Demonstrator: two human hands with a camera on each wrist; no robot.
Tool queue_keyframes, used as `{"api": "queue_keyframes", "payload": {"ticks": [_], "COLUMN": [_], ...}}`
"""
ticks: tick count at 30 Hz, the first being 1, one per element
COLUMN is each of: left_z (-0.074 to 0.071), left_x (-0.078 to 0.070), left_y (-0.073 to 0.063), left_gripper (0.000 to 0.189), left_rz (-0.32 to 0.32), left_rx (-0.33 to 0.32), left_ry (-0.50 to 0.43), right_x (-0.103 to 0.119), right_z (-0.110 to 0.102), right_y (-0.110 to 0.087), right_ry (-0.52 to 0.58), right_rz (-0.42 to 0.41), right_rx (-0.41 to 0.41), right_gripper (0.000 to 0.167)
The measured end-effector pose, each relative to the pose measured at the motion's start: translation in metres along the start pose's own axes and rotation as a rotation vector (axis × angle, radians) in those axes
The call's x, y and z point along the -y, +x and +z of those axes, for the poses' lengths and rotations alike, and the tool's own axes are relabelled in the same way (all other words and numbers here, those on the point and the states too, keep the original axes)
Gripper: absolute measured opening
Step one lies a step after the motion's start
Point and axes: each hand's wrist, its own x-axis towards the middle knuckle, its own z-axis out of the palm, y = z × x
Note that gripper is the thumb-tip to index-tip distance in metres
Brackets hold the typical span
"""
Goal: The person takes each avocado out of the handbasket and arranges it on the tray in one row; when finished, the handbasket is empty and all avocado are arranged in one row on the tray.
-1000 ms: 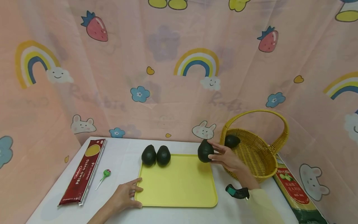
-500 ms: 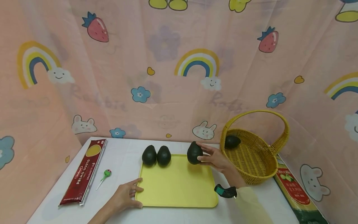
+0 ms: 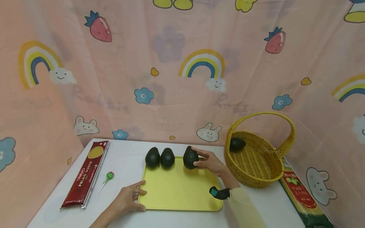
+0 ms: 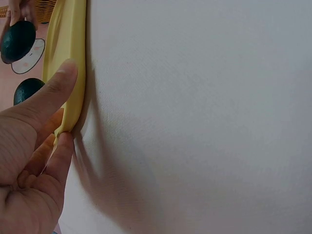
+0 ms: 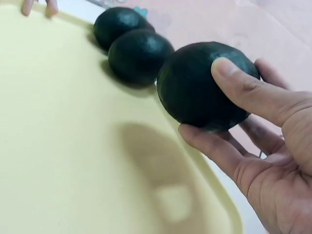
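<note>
My right hand (image 3: 210, 162) holds a dark green avocado (image 3: 190, 157) between thumb and fingers, over the back of the yellow tray (image 3: 179, 191). In the right wrist view, the held avocado (image 5: 200, 85) casts a shadow on the tray. Two more avocados, a left one (image 3: 152, 157) and a right one (image 3: 167, 158), stand side by side at the tray's back left corner. My left hand (image 3: 129, 199) grips the tray's front left corner. The left wrist view shows its thumb (image 4: 63, 80) along the near rim and the other fingers round the side.
A yellow wicker basket (image 3: 260, 164) with a tall handle stands right of the tray, one avocado (image 3: 237, 144) inside. On the left lie a red spaghetti pack (image 3: 84, 177) and a green lollipop (image 3: 109, 176). A red and green packet (image 3: 302, 196) lies at the right edge.
My right hand has carried the avocado leftward from beside the basket, closer to the two standing avocados. The left hand keeps its place on the tray.
</note>
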Motion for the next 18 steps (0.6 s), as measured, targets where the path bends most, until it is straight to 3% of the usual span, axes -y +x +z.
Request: {"api": "queue_keyframes", "payload": {"ticks": [7, 11, 18], "left_z": [0.000, 0.000, 0.001], "left_x": [0.001, 0.002, 0.002], "left_y": [0.000, 0.000, 0.001], "left_gripper": [0.068, 0.081, 0.087], "left_rz": [0.010, 0.004, -0.014], "left_rx": [-0.003, 0.002, 0.006], "left_ry": [-0.008, -0.010, -0.001], "right_x": [-0.017, -0.027, -0.037], "right_z": [-0.001, -0.001, 0.001], "right_y": [0.009, 0.013, 0.017], "right_ry": [0.019, 0.018, 0.046], "right_rz": [-0.004, 0.020, 0.042], "right_rx": [0.021, -0.005, -0.046], "right_gripper": [0.067, 0.066, 0.064]}}
